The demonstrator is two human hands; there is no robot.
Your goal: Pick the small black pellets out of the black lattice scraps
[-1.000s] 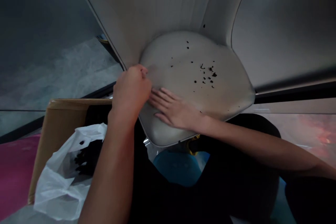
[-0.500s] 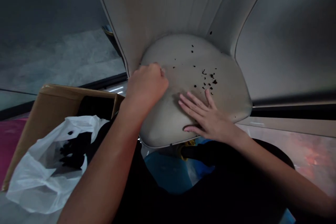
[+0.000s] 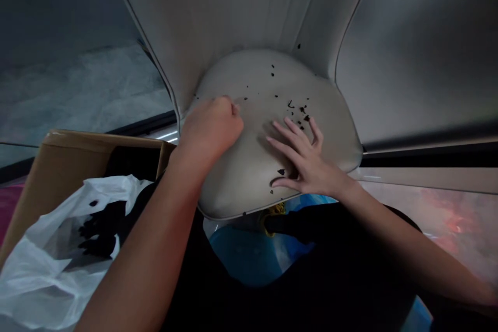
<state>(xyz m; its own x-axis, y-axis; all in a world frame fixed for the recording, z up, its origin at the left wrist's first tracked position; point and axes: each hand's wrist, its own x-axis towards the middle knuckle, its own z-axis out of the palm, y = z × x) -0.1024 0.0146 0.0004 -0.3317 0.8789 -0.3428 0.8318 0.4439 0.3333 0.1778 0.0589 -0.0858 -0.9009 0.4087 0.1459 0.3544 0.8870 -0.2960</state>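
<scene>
A pale grey padded seat cushion (image 3: 334,129) lies in front of me, joined to a tall backrest (image 3: 233,5). Several small black crumbs (image 3: 301,110) are scattered over its middle. My left hand (image 3: 210,129) rests on the cushion's left side with the fingers curled into a pinch; what it holds, if anything, is hidden. My right hand (image 3: 307,161) lies flat on the cushion with fingers spread, fingertips just below the crumbs. A loose black crumb (image 3: 280,171) sits by its thumb.
At the lower left stands a brown cardboard box (image 3: 58,161) with a white plastic bag (image 3: 46,264) holding dark bits. A blue object (image 3: 249,254) shows under the seat's front edge. Dark clothing (image 3: 311,290) fills the lower middle. A grey floor (image 3: 78,88) lies at the left.
My right hand has slid right across the cushion, up to the crumbs. My left hand has moved a little right and stays curled. The view shifted slightly.
</scene>
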